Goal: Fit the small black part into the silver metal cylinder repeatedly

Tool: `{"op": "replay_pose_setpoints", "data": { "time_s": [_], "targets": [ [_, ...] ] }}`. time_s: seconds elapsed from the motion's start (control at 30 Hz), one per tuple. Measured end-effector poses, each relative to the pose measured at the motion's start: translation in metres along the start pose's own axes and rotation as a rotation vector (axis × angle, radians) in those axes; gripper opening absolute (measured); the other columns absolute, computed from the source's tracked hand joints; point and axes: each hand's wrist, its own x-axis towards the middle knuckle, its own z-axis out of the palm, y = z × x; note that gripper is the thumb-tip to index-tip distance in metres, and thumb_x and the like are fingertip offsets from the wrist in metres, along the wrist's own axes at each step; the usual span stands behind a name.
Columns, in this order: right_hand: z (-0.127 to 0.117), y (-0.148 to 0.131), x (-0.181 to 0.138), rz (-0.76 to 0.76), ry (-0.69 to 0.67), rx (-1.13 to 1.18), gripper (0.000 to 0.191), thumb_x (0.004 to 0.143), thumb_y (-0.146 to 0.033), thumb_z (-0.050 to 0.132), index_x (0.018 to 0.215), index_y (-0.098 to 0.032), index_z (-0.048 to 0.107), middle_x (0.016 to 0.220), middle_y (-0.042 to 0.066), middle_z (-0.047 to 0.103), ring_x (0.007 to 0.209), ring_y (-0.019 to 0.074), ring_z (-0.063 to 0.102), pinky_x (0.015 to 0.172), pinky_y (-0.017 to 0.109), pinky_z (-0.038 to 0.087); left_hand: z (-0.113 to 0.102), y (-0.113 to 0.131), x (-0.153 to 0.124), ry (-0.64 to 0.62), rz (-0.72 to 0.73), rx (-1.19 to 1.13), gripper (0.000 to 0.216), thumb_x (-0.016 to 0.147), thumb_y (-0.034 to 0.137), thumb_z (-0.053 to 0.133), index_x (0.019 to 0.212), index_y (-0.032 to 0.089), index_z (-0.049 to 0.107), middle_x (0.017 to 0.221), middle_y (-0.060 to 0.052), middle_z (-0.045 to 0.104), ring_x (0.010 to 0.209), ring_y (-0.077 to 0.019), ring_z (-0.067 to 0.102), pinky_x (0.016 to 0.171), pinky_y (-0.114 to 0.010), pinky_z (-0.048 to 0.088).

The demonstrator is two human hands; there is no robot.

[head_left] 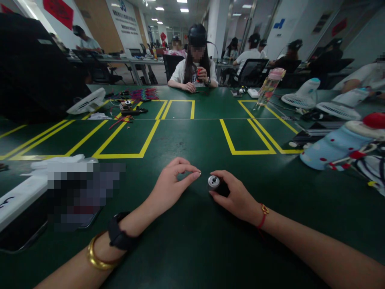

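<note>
My right hand (236,196) grips a small black cylinder with a silver end (214,182), resting low on the green table (192,136). My left hand (171,185) hovers just left of it. Its thumb and forefinger are pinched together, tips pointing at the silver end. Whether something tiny sits in that pinch is too small to tell. A dark watch and a gold bangle are on my left wrist, a red cord bracelet on my right.
A white box and a blurred-out item (81,192) lie at the left. A light-blue dotted fan (337,144) lies at the right. Yellow tape rectangles (243,138) mark the table. A person (195,64) sits opposite; white fans, a bottle (269,86) and small parts lie beyond.
</note>
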Motion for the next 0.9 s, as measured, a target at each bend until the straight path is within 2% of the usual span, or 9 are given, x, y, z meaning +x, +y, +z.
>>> {"op": "replay_pose_setpoints", "data": {
  "time_s": [0.13, 0.2, 0.37, 0.5, 0.63, 0.7, 0.77, 0.83, 0.9],
  "targets": [
    [-0.001, 0.002, -0.002, 0.002, 0.017, -0.007, 0.046, 0.078, -0.029, 0.061, 0.121, -0.023, 0.046, 0.116, 0.004, 0.056, 0.103, 0.013, 0.054, 0.092, 0.032, 0.047, 0.014, -0.011, -0.005, -0.154, -0.027, 0.226, 0.011, 0.083, 0.036, 0.064, 0.087, 0.032, 0.073, 0.093, 0.0, 0.06, 0.092, -0.0212, 0.054, 0.079, -0.036, 0.038],
    [0.0, 0.001, -0.001, 0.001, 0.019, -0.008, 0.046, 0.078, -0.029, 0.062, 0.121, -0.023, 0.046, 0.116, 0.004, 0.056, 0.104, 0.0132, 0.054, 0.092, 0.032, 0.047, 0.022, -0.012, -0.007, -0.184, -0.033, 0.31, 0.011, 0.083, 0.039, 0.064, 0.087, 0.035, 0.074, 0.093, 0.001, 0.062, 0.092, -0.0228, 0.053, 0.078, -0.038, 0.036],
    [-0.004, -0.003, 0.0, 0.057, 0.024, 0.035, 0.044, 0.078, -0.032, 0.062, 0.119, -0.024, 0.049, 0.114, 0.004, 0.058, 0.101, 0.0136, 0.057, 0.089, 0.032, 0.049, 0.02, -0.015, -0.008, -0.177, -0.046, 0.251, 0.017, 0.084, 0.04, 0.063, 0.097, 0.036, 0.072, 0.095, 0.0, 0.062, 0.094, -0.0224, 0.054, 0.08, -0.038, 0.037],
    [-0.038, 0.023, -0.009, 0.191, 0.19, -0.013, 0.047, 0.077, -0.04, 0.063, 0.118, -0.021, 0.05, 0.112, 0.007, 0.059, 0.097, 0.0161, 0.06, 0.086, 0.033, 0.051, -0.007, -0.026, -0.013, -0.116, -0.107, 0.084, 0.026, 0.088, 0.04, 0.057, 0.107, 0.028, 0.069, 0.099, -0.003, 0.06, 0.091, -0.0191, 0.056, 0.079, -0.033, 0.043],
    [-0.099, 0.082, -0.038, 0.425, 0.498, -0.302, 0.055, 0.07, -0.048, 0.066, 0.115, -0.017, 0.053, 0.108, 0.01, 0.061, 0.089, 0.0196, 0.061, 0.08, 0.036, 0.05, -0.036, -0.039, -0.023, -0.064, -0.207, 0.085, 0.029, 0.089, 0.044, 0.052, 0.103, 0.024, 0.068, 0.099, -0.004, 0.061, 0.081, -0.0181, 0.057, 0.071, -0.031, 0.045],
    [-0.126, 0.107, -0.055, 0.555, 0.558, -0.452, 0.057, 0.07, -0.049, 0.065, 0.115, -0.016, 0.054, 0.103, 0.011, 0.062, 0.085, 0.0202, 0.061, 0.077, 0.035, 0.049, -0.042, -0.044, -0.027, -0.043, -0.225, 0.086, 0.03, 0.089, 0.045, 0.051, 0.1, 0.023, 0.068, 0.099, -0.004, 0.062, 0.084, -0.0193, 0.058, 0.074, -0.032, 0.045],
    [-0.142, 0.12, -0.068, 0.638, 0.54, -0.532, 0.059, 0.071, -0.049, 0.064, 0.116, -0.014, 0.053, 0.102, 0.013, 0.062, 0.084, 0.0212, 0.061, 0.075, 0.035, 0.048, -0.042, -0.046, -0.028, -0.034, -0.232, 0.078, 0.031, 0.09, 0.045, 0.05, 0.1, 0.023, 0.068, 0.099, -0.004, 0.063, 0.086, -0.0201, 0.059, 0.075, -0.033, 0.045],
    [-0.146, 0.119, -0.074, 0.615, 0.57, -0.635, 0.065, 0.07, -0.05, 0.065, 0.119, -0.011, 0.051, 0.108, 0.017, 0.059, 0.094, 0.0255, 0.059, 0.081, 0.038, 0.047, -0.04, -0.047, -0.029, -0.035, -0.239, 0.076, 0.031, 0.09, 0.045, 0.049, 0.099, 0.023, 0.067, 0.1, -0.005, 0.063, 0.086, -0.0205, 0.059, 0.074, -0.033, 0.045],
    [-0.135, 0.104, -0.069, 0.476, 0.641, -0.79, 0.072, 0.068, -0.051, 0.066, 0.123, -0.01, 0.048, 0.119, 0.02, 0.054, 0.111, 0.0316, 0.051, 0.094, 0.047, 0.039, -0.037, -0.047, -0.028, -0.037, -0.241, 0.075, 0.03, 0.09, 0.045, 0.049, 0.098, 0.022, 0.067, 0.1, -0.005, 0.064, 0.087, -0.0208, 0.059, 0.074, -0.033, 0.046]
  ]
}}
